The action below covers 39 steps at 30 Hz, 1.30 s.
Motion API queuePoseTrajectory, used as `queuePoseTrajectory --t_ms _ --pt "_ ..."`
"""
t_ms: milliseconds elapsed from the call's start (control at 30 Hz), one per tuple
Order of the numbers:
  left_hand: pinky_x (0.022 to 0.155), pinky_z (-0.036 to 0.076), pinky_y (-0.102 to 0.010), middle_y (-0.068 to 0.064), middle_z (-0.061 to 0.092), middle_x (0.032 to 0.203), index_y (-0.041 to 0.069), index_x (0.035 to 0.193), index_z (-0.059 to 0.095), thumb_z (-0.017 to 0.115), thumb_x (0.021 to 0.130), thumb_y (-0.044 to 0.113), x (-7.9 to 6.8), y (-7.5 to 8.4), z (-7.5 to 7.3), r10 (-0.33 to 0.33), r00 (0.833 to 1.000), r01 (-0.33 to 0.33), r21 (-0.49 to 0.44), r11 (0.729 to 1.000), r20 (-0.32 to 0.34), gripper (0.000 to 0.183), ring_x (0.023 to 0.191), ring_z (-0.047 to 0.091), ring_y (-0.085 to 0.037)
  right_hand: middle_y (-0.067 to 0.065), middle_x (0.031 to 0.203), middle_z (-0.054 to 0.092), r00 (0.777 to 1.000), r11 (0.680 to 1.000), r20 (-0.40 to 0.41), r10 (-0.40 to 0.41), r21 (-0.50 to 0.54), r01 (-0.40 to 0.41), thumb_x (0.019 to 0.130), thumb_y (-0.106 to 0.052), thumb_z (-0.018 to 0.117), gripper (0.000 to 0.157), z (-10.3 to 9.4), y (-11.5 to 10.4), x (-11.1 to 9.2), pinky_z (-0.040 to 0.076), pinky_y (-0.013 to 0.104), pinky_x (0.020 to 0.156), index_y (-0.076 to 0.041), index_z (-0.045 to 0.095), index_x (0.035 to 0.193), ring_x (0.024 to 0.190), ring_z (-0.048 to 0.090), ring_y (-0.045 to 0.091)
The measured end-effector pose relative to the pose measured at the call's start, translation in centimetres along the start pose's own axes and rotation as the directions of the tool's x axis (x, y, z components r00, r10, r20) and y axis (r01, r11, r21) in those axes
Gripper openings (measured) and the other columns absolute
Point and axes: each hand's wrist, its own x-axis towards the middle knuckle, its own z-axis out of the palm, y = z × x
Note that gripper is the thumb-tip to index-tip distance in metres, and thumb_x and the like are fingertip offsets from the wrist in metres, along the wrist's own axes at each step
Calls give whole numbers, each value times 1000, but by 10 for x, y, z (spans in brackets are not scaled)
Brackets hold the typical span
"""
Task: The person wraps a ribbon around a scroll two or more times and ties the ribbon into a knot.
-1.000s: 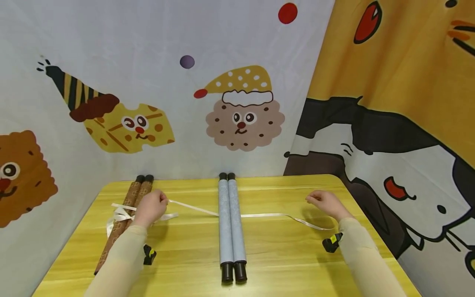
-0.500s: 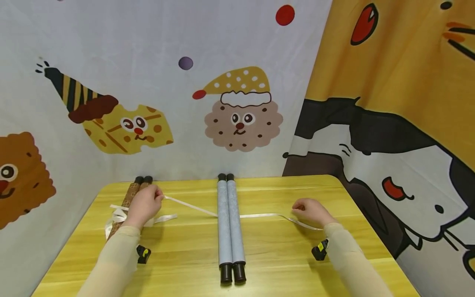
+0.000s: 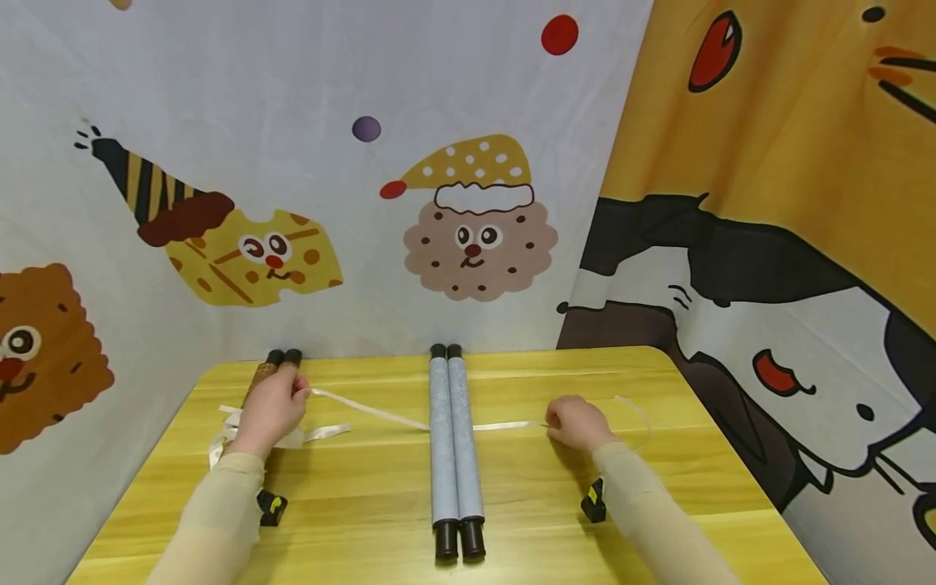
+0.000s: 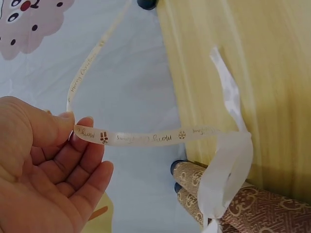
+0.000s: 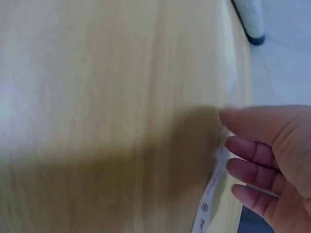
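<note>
Seemingly for control, the ribbon (image 4: 126, 139) is pinched by left hand (image 3: 269, 413) and right hand (image 3: 580, 423) fingers, grey rolls (image 3: 463, 447) lying between.

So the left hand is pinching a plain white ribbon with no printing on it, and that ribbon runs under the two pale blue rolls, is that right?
Not quite: the ribbon isn't plain. The left wrist view shows lettering on it, including the word Merry, and small motifs. The left hand does pinch it, and it does run under the two pale blue rolls.
</note>
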Motion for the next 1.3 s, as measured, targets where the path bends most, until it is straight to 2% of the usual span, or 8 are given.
queuePoseTrajectory --t_ms 167,333,500,633,800,1000,1167,1300 --pt "61 44 -41 -5 58 76 4 88 56 62 94 2 -3 -4 6 22 994 -22 1 1000 103 9 64 51 -20 -2 80 62 980 979 -42 -195 -60 193 81 0 74 17 0 -1 0 52 37 68 -16 70 79 79 59 21" --pt "64 48 -42 -5 62 80 3 88 62 66 90 -3 -6 -3 17 114 983 -119 25 993 143 8 68 56 -19 -8 72 52 904 907 -110 -414 -132 399 76 1 78 23 -7 6 -1 46 30 61 -18 65 71 69 50 15" --pt "70 53 -45 -8 66 83 1 89 68 66 85 -9 -3 2 36 198 970 -209 62 976 144 12 76 64 -26 -9 70 45 865 873 -138 -482 -162 461 77 -6 83 25 -11 4 4 42 28 60 -18 61 70 67 46 14" --pt "74 54 -48 -14 67 91 -1 97 70 65 86 -8 3 9 52 157 975 -178 129 976 155 14 86 65 -35 -5 76 55 910 913 -119 -397 -155 378 76 -3 82 19 -10 -4 7 49 31 64 -15 68 77 74 55 18" --pt "83 51 -55 -29 60 112 -8 118 63 64 90 -1 8 12 58 -29 988 2 175 985 152 29 102 59 -46 1 91 64 987 990 -75 -140 -44 137 85 -6 76 12 -14 -7 5 53 38 75 -10 73 95 87 62 23" --pt "77 52 -54 -30 63 108 -12 114 62 59 95 8 1 13 51 -170 968 151 116 982 182 28 91 63 -42 4 92 65 998 989 -59 33 143 -24 91 -11 68 11 -30 -3 -5 52 43 76 -6 71 100 84 61 22" --pt "47 38 -32 -4 46 56 3 63 52 56 96 17 -10 13 50 -273 927 274 35 961 258 36 49 40 -17 1 87 66 995 979 -24 94 183 -88 92 -14 68 8 -36 0 -15 51 42 75 -8 70 95 79 61 18" --pt "46 31 -28 2 35 51 13 56 42 56 97 23 -15 10 54 -322 896 348 -32 937 305 44 46 32 -13 1 87 66 994 973 10 108 206 -107 93 -17 67 10 -39 -3 -19 51 43 75 -8 69 94 79 61 19"
